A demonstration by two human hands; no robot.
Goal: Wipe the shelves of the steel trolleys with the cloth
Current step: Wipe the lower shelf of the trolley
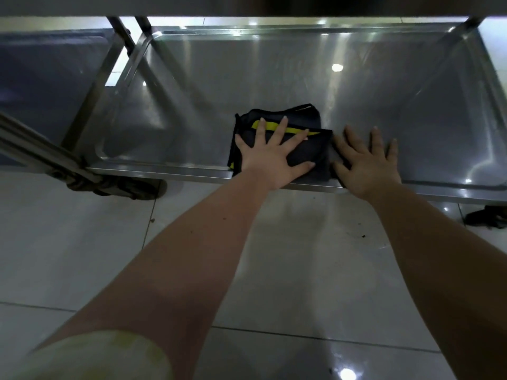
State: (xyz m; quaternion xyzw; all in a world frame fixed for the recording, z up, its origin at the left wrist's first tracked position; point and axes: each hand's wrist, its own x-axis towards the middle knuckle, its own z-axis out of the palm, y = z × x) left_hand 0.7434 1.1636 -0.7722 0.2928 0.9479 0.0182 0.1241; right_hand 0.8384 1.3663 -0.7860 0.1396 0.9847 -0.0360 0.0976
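A folded dark cloth with a yellow stripe lies on the bottom shelf of a steel trolley, near its front rim. My left hand presses flat on the cloth with fingers spread. Just right of the cloth, my right hand lies flat on the bare steel, fingers straight, its thumb side against the cloth's right edge. The shelf is a shallow steel tray with raised edges, and it reflects ceiling lights.
A second steel trolley's shelf stands to the left, its legs and a castor close by. Another castor shows at the far right. The upper shelf's edge spans the top. Pale glossy floor tiles lie below.
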